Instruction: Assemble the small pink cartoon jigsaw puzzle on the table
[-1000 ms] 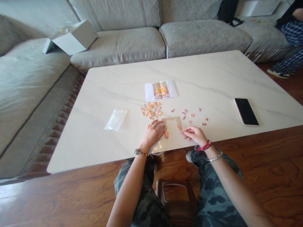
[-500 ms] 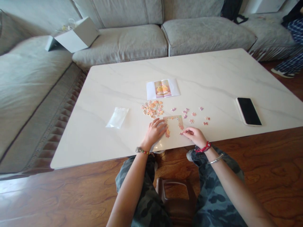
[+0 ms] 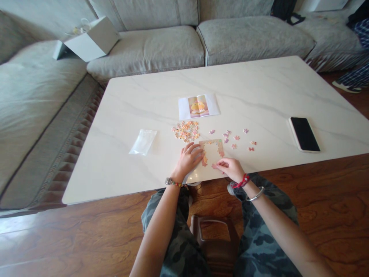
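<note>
My left hand [image 3: 188, 158] lies flat with its fingers spread at the left side of a partly joined jigsaw puzzle [image 3: 220, 148], whose pieces run along the top and both sides. Between the thumb and fingers of my right hand [image 3: 231, 168] is a small pink puzzle piece [image 3: 214, 166], low over the puzzle's open lower part. A heap of loose puzzle pieces [image 3: 186, 130] lies beyond my left hand. Several scattered pieces [image 3: 234, 146] are to the right of the puzzle. Behind the heap rests a creased picture sheet [image 3: 198, 106] showing two yellow figures.
On the white table [image 3: 115, 165] are a clear plastic bag [image 3: 143, 142] at left and a phone [image 3: 304, 134] at right. A grey sofa [image 3: 161, 46] with a white box [image 3: 92, 40] stands behind. A person's checked trouser leg [image 3: 353, 79] shows at far right.
My right hand has moved left and slightly toward me with the puzzle piece, away from the puzzle's right side. My left hand stays in place.
</note>
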The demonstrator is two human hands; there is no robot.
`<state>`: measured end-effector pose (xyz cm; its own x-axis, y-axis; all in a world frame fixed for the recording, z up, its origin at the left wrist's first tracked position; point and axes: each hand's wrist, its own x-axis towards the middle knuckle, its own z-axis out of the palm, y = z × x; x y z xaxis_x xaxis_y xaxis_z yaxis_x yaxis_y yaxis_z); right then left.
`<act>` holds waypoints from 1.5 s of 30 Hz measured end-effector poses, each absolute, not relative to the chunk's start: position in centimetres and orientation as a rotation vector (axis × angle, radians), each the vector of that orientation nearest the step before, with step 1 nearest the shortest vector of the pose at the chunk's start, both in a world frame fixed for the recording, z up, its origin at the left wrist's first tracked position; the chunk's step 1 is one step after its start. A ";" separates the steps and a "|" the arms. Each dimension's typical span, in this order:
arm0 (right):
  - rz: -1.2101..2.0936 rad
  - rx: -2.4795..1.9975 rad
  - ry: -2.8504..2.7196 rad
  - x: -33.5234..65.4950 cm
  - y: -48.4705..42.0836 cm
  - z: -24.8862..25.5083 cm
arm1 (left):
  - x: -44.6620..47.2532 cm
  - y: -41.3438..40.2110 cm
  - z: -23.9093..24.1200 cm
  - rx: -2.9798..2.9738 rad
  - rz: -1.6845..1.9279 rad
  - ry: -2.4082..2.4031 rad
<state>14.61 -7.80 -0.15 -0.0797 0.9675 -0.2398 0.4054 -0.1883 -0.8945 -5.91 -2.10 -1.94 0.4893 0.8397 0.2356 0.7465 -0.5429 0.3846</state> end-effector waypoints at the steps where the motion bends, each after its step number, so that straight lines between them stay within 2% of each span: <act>1: 1.254 -1.619 -1.508 14.6 -7.8 -0.2 | -5.9 -2.1 -1.9 2.503 0.587 1.357; 7: 1.194 -1.645 -1.540 15.2 -7.7 0.2 | -5.9 -2.1 -1.7 2.494 0.586 1.364; 13: 1.043 -1.705 -1.593 20.8 -6.6 0.7 | -6.0 -2.0 -1.7 2.495 0.607 1.381; 18: 0.725 -1.935 -1.603 24.7 -6.3 -0.2 | -5.9 -1.9 -1.9 2.504 0.615 1.376; 28: 0.234 -1.911 -1.601 27.2 -5.2 -1.3 | -6.0 -2.1 -2.1 2.521 0.609 1.387; 34: 0.214 -1.849 -1.679 27.7 -4.1 -2.5 | -6.2 -1.8 -2.1 2.527 0.608 1.369; 45: 0.394 -1.770 -1.716 28.5 -4.8 -2.8 | -5.9 -1.5 -2.1 2.540 0.624 1.338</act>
